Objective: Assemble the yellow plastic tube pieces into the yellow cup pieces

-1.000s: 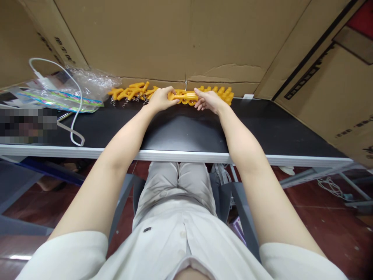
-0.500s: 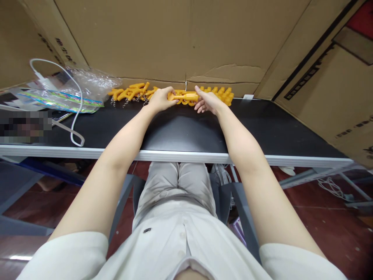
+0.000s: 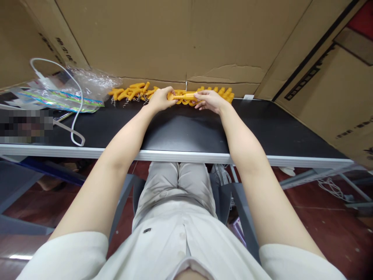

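Note:
A yellow plastic part (image 3: pixel 190 95) with a slim stem and a thicker right end lies level between my hands, above the back of the black table. My left hand (image 3: pixel 159 100) pinches its left end between thumb and fingers. At the other end, the thumb and fingertips of my right hand (image 3: pixel 212 100) close on the thick portion. Left of my hands lie several yellow branch-shaped pieces (image 3: pixel 132 91) with metal spirals (image 3: pixel 126 103) sticking out toward me. Several short yellow knobbed pieces (image 3: pixel 229 94) stand in rows behind my right hand, which partly covers them.
A tall cardboard wall (image 3: pixel 186 42) rises behind the black table (image 3: pixel 183 130), with another cardboard panel (image 3: pixel 329 85) on the right. Clear plastic bags (image 3: pixel 90 83) and a white cable (image 3: pixel 78 93) lie on the left. A small white piece (image 3: pixel 248 97) sits at the back right.
My right hand's thumb has come down from its raised position, and its fingers have closed on the yellow part's right end. My left hand stays in place.

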